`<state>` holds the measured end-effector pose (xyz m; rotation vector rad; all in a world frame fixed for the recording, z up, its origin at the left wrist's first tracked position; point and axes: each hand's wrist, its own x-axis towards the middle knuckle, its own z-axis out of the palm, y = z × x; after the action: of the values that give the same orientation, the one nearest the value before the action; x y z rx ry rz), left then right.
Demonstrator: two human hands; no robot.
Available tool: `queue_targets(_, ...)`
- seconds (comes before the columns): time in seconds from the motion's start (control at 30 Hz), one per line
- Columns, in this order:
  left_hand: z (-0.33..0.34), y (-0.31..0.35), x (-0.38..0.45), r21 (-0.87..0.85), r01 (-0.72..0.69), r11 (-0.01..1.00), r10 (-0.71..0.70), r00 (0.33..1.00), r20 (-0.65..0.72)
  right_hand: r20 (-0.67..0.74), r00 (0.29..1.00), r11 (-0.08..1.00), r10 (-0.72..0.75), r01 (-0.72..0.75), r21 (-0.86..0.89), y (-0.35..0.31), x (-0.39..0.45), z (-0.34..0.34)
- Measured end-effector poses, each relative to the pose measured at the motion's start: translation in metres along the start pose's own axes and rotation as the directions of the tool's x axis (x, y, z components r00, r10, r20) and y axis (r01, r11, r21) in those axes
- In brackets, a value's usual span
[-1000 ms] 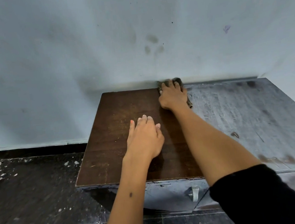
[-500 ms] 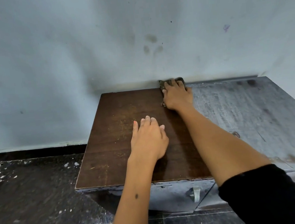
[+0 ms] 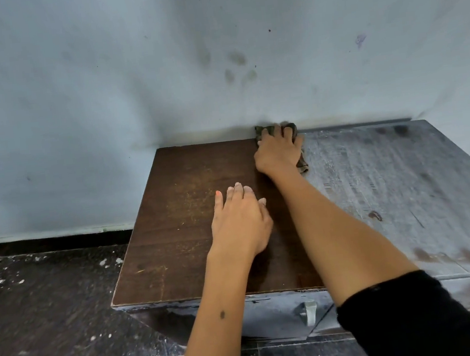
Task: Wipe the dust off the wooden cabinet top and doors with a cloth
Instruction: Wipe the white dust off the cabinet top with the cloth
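Light dim, cool, diffuse; no glare anywhere. Wall [image 3: 72, 94] evenly grey-blue, darkening to a soft shadow band along the cabinet top's [image 3: 191, 212] rear edge. Faint soft shadows under left hand [image 3: 240, 224] and right forearm on the brown wiped area; no hard-edged shadows. Dusty grey half of the top reads flat, low contrast. Wide-angle bend: the wall's base line and the top's right edge bow outward. Floor [image 3: 53, 315] at lower left smeared, specks streaked. Black sleeve [image 3: 414, 321] near bottom right corner shows almost no detail.
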<state>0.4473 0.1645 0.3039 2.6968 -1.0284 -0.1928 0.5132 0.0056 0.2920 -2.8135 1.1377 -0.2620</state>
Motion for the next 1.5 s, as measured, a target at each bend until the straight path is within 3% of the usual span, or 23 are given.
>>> queue_targets(0.07, 0.000, 0.002, 0.000, 0.014, 0.001, 1.000, -0.001, 1.000, -0.002, -0.021, 0.999, 1.000, -0.031, 0.031, -0.002, -0.016, -0.007, 0.002)
queue_targets(0.2, 0.001, 0.005, 0.002, 0.012, 0.001, 1.000, -0.001, 1.000, 0.005, -0.001, 0.954, 0.953, -0.300, 0.300, 0.046, -0.015, -0.010, 0.004)
queue_targets(0.37, 0.000, 0.008, -0.001, 0.028, 0.005, 1.000, -0.006, 0.999, 0.039, 0.068, 0.979, 0.978, -0.195, 0.188, 0.088, 0.010, 0.000, -0.001)
queue_targets(0.5, 0.000, 0.007, -0.006, 0.040, -0.008, 0.999, 0.006, 0.998, 0.064, 0.113, 0.970, 0.972, -0.217, 0.205, 0.112, 0.015, -0.024, -0.009)
queue_targets(0.77, 0.001, 0.008, -0.006, 0.052, 0.000, 0.999, -0.004, 0.997, 0.083, 0.040, 0.987, 0.983, -0.156, 0.151, 0.107, 0.045, -0.133, -0.006)
queue_targets(1.0, 0.001, 0.011, -0.011, 0.064, 0.007, 0.998, -0.012, 0.997, 0.073, 0.143, 0.967, 0.974, -0.212, 0.198, 0.109, 0.029, -0.067, -0.016)
queue_targets(1.27, -0.003, 0.008, -0.022, 0.076, 0.011, 0.997, -0.017, 0.997, 0.075, -0.015, 0.981, 0.972, -0.196, 0.196, 0.131, 0.058, -0.160, -0.011)
queue_targets(1.5, -0.008, 0.018, -0.031, 0.066, 0.008, 0.998, -0.014, 0.996, 0.093, 0.067, 0.983, 0.977, -0.174, 0.163, 0.139, 0.043, -0.122, -0.020)
